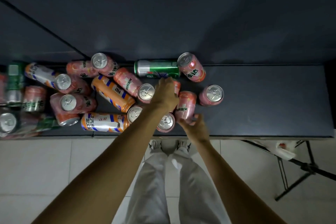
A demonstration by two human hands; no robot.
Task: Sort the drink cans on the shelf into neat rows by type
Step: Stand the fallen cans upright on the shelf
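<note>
While the left hand (166,92) gripped a half-hidden pink can (176,86) beside the green can (156,68), the right hand (195,126) held another pink can (186,106)

Dim light; dark wall (181,23); pale tiled floor (45,169); black folding stand (300,167) at right.

Glossy metal cans (112,92), matt dark shelf (263,100)

Pale floor tiles (45,169) lie below; a black folding stand (298,167) stands at right, a white plastic bag (283,151) beside it; a dark wall (181,20) behind.
</note>
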